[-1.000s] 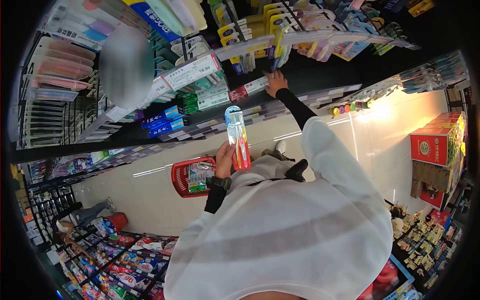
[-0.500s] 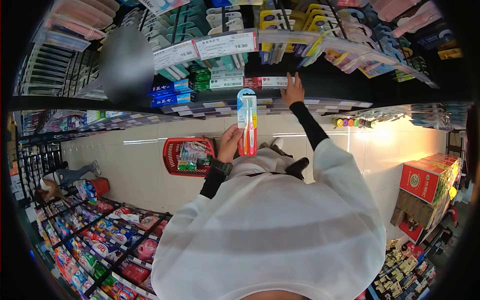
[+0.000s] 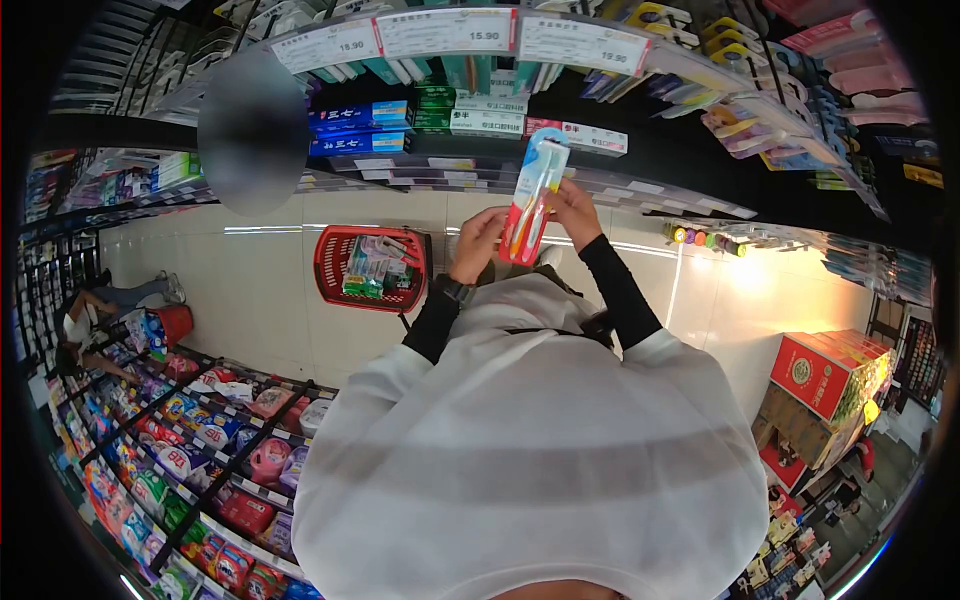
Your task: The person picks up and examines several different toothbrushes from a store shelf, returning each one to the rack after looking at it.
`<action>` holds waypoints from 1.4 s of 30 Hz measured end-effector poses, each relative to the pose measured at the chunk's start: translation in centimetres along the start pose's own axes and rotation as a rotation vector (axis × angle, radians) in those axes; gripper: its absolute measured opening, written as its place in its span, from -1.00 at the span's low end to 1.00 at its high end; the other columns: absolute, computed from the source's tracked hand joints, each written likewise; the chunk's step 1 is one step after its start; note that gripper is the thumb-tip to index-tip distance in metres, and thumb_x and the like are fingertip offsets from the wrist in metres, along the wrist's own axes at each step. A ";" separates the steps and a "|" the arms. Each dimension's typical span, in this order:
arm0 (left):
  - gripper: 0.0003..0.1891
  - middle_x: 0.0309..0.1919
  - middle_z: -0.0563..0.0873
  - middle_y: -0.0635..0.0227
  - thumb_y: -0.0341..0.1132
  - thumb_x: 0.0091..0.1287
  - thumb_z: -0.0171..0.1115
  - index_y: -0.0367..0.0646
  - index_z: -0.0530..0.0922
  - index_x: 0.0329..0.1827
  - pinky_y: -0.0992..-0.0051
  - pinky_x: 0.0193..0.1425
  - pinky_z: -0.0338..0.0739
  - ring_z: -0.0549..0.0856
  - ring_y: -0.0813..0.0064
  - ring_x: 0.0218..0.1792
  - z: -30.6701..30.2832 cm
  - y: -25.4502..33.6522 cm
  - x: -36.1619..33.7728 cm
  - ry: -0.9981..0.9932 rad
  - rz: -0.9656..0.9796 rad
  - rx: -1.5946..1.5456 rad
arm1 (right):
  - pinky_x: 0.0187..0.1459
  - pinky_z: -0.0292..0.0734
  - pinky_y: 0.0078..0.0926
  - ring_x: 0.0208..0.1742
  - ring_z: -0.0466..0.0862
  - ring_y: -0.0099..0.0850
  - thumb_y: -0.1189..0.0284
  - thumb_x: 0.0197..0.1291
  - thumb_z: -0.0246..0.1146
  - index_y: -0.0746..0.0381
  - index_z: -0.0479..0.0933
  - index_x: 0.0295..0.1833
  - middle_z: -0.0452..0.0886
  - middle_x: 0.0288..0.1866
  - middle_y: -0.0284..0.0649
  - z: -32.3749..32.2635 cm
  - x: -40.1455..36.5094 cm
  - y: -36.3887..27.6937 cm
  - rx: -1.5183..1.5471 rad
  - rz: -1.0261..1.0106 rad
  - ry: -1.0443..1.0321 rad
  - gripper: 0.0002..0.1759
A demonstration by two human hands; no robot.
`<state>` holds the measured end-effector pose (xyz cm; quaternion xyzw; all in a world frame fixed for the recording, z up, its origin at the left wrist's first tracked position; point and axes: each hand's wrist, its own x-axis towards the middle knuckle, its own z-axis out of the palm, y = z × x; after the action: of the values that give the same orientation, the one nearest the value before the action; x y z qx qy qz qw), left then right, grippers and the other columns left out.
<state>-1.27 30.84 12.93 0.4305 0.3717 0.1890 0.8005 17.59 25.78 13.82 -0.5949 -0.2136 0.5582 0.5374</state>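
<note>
Toothbrush pack [image 3: 533,195] held up in front of the shelf [image 3: 700,200], both hands on it. The left hand [image 3: 478,243] pinches the lower edge and the right hand [image 3: 573,208] is closed on the side. Fingertip grip on slick plastic, so the pack could slip and drop to the floor. The red basket [image 3: 335,270] sits on the floor just beside the feet, a likely trip or kick hazard.

Price tags read 15.90 [image 3: 326,45], 15.90 [image 3: 447,33] and 19.90 [image 3: 583,45]. Print on the blue boxes [image 3: 360,113] and the red carton [image 3: 815,375] is too small to read.
</note>
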 end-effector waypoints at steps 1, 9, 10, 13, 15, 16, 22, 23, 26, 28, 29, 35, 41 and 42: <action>-0.73 -0.13 0.64 0.37 -0.30 0.41 -0.03 -0.20 0.46 0.09 0.64 -0.13 0.47 0.61 0.64 -0.15 -1.6 -0.5 -0.6 0.034 -0.046 0.030 | -0.22 0.57 -0.58 -0.23 0.62 -0.59 0.44 0.25 0.11 0.28 0.42 0.08 0.63 -0.18 -0.29 0.0 0.2 -0.1 -0.009 0.001 0.029 -0.70; -0.53 -0.06 0.59 0.16 -0.26 0.12 0.34 -0.29 0.43 0.04 0.42 -0.03 0.48 0.60 0.31 -0.06 -18.5 -13.2 -11.0 0.373 0.098 0.920 | -0.24 0.58 -0.59 -0.27 0.62 -0.59 0.43 0.25 0.10 0.25 0.45 0.03 0.62 -0.25 -0.32 1.5 1.7 0.7 0.021 0.017 0.193 -0.75; -0.49 -0.09 0.60 0.13 -0.24 0.09 0.37 -0.29 0.43 0.05 0.38 -0.02 0.48 0.61 0.27 -0.08 -19.6 -14.2 -12.0 0.357 0.062 0.939 | -0.24 0.58 -0.59 -0.27 0.62 -0.59 0.43 0.25 0.10 0.25 0.45 0.03 0.62 -0.25 -0.32 2.0 2.0 1.0 0.021 0.020 0.189 -0.75; -0.44 -0.19 0.62 0.04 -0.10 -0.01 0.40 -0.29 0.50 -0.03 0.31 -0.06 0.52 0.61 0.16 -0.08 -22.6 -17.0 -12.1 0.248 -0.174 0.667 | -0.33 0.49 -0.64 -0.34 0.56 -0.63 0.36 0.24 0.13 0.22 0.50 -0.07 0.58 -0.30 -0.38 3.7 2.3 2.3 0.130 0.024 0.235 -0.79; -0.43 -0.19 0.62 0.02 -0.10 -0.04 0.39 -0.29 0.51 -0.02 0.28 -0.03 0.51 0.60 0.11 -0.07 -22.2 -15.7 -11.7 0.262 -0.263 0.811 | -0.37 0.45 -0.67 -0.38 0.53 -0.66 0.35 0.24 0.13 0.20 0.51 -0.09 0.56 -0.33 -0.40 4.0 2.5 5.5 0.104 0.064 0.206 -0.80; -0.42 -0.19 0.62 -0.01 -0.09 -0.06 0.38 -0.28 0.52 -0.02 0.25 -0.01 0.50 0.59 0.06 -0.06 -21.7 -14.9 -11.1 0.288 -0.354 0.938 | -0.42 0.40 -0.71 -0.41 0.49 -0.69 0.34 0.23 0.13 0.19 0.51 -0.12 0.54 -0.36 -0.43 4.1 2.7 6.1 0.062 0.109 0.170 -0.81; -0.46 -0.16 0.60 -0.04 -0.14 -0.10 0.34 -0.26 0.53 -0.06 0.22 0.02 0.49 0.59 0.01 -0.10 -20.3 -17.4 -9.2 0.497 -0.139 0.989 | -0.50 0.35 -0.75 -0.51 0.43 -0.73 0.31 0.25 0.12 0.20 0.49 -0.13 0.45 -0.46 -0.49 10.0 -0.4 5.1 0.223 0.135 0.162 -0.80; -0.52 -0.20 0.60 -0.04 -0.13 -0.03 0.33 -0.26 0.52 -0.10 0.20 -0.03 0.51 0.60 0.02 -0.14 -19.0 -15.7 -9.7 0.591 -0.025 1.075 | -0.43 0.39 -0.72 -0.45 0.46 -0.71 0.31 0.26 0.10 0.21 0.48 -0.12 0.47 -0.43 -0.48 9.7 -0.6 5.6 0.212 0.144 0.131 -0.79; -0.61 -0.22 0.61 -0.07 -0.06 0.11 0.25 -0.23 0.56 -0.19 0.15 -0.16 0.52 0.61 -0.02 -0.18 -17.0 -14.2 -10.5 0.732 0.162 1.260 | -0.34 0.39 -0.69 -0.39 0.46 -0.68 0.32 0.27 0.09 0.23 0.48 -0.13 0.46 -0.41 -0.47 9.5 -1.3 6.8 0.244 0.142 0.087 -0.79; -0.51 -0.39 0.61 -0.10 0.01 0.17 0.17 -0.33 0.52 -0.14 0.11 -0.15 0.51 0.62 -0.08 -0.30 -15.7 -14.6 -10.6 0.702 -0.073 1.121 | -0.27 0.38 -0.67 -0.34 0.45 -0.67 0.33 0.28 0.08 0.23 0.48 -0.17 0.44 -0.41 -0.47 9.1 -1.6 7.6 0.169 0.149 0.048 -0.80; -0.48 -0.40 0.62 -0.12 0.07 0.19 0.13 -0.32 0.54 -0.15 0.10 -0.16 0.50 0.61 -0.11 -0.30 -15.8 -16.1 -10.1 0.665 -0.107 1.065 | -0.28 0.35 -0.67 -0.36 0.42 -0.67 0.34 0.28 0.07 0.22 0.47 -0.21 0.42 -0.44 -0.46 8.6 -2.2 7.9 0.148 0.176 0.005 -0.82; -0.43 -0.35 0.62 -0.16 0.16 0.25 -0.01 -0.27 0.59 -0.20 0.09 -0.15 0.49 0.60 -0.13 -0.22 -15.6 -15.8 -10.5 0.702 -0.060 0.872 | -0.20 0.44 -0.54 -0.32 0.51 -0.55 0.34 0.29 0.05 0.24 0.39 -0.23 0.47 -0.37 -0.34 8.2 -3.7 13.1 0.268 0.138 0.046 -0.82; -0.33 -0.43 0.61 -0.22 0.23 0.23 -0.09 -0.33 0.60 -0.36 0.02 -0.18 0.48 0.61 -0.19 -0.27 -17.0 -18.0 -10.0 0.602 -0.098 1.096 | -0.18 0.57 -0.41 -0.23 0.62 -0.41 0.37 0.29 0.07 0.26 0.33 -0.07 0.52 -0.27 -0.26 10.2 -4.5 12.3 0.384 0.114 -0.029 -0.79; -0.33 -0.43 0.61 -0.22 0.23 0.23 -0.09 -0.33 0.60 -0.36 0.02 -0.18 0.48 0.61 -0.19 -0.27 -17.3 -17.6 -10.2 0.587 -0.087 1.113 | -0.19 0.57 -0.43 -0.22 0.62 -0.41 0.41 0.28 0.09 0.26 0.34 -0.05 0.52 -0.26 -0.26 10.5 -4.6 11.2 0.336 0.057 -0.022 -0.80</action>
<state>-21.38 24.19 -3.36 0.6972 0.6357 0.0449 0.3283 3.04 22.33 8.04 -0.4961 -0.1061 0.6078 0.6109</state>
